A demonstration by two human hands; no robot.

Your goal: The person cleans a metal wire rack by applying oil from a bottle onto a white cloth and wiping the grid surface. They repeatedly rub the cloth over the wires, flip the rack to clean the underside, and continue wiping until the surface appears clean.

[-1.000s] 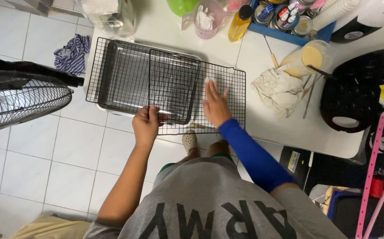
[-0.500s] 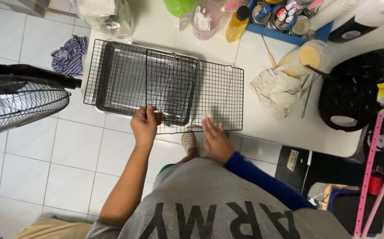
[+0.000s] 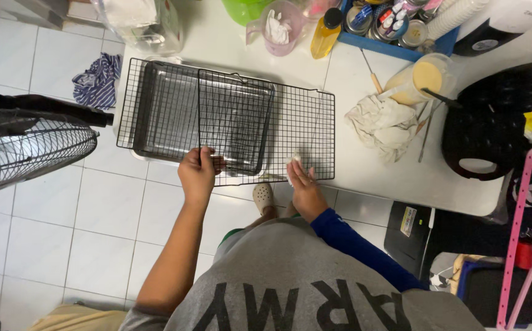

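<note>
Grey lettered T-shirt, one long blue sleeve, pale clog, bare left forearm.

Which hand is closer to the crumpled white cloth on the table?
The right hand. It rests at the table's near edge, left of the crumpled white cloth. The left hand is farther left, gripping the wire rack.

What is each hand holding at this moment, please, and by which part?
The left hand grips the wire rack by its near edge; the right hand rests by that edge, seemingly pressing something small and white.
</note>
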